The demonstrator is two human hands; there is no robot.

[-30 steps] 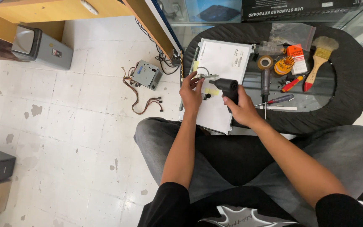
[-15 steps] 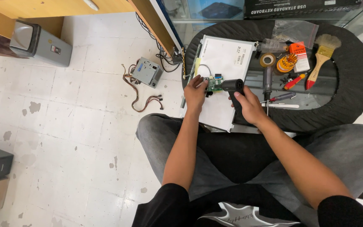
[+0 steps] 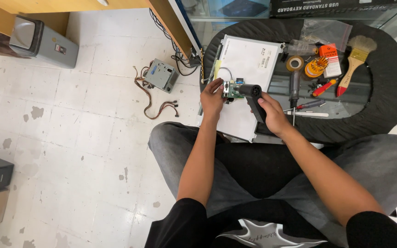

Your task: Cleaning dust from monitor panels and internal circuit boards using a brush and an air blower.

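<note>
The left hand (image 3: 212,97) is closed around the edge of a small green circuit board (image 3: 231,89), pinching it with the fingers so it stands up a little above the middle of the frame. The right hand (image 3: 272,112) is wrapped tight around the handle of a black blower tool (image 3: 252,96), and the round nose of the tool points at the board, almost touching it. To do this well, I think the left hand should hold the board only by its edge and keep it still, while the right hand keeps the nose close but not pressed on the tiny parts. Thin wires (image 3: 224,73) run up from the board, so it is best not to tug them. Under both hands lies a flat white screen panel (image 3: 249,57) on the dark counter (image 3: 391,69), which fills the upper right of the frame. Further right on the counter sit a roll of tape (image 3: 295,63), a black screwdriver (image 3: 294,87), a red screwdriver (image 3: 323,87), an orange box (image 3: 331,62) and a paintbrush (image 3: 355,62). On the white floor (image 3: 70,138) to the left lies a grey metal box (image 3: 161,76) with loose cables (image 3: 155,101)
</note>
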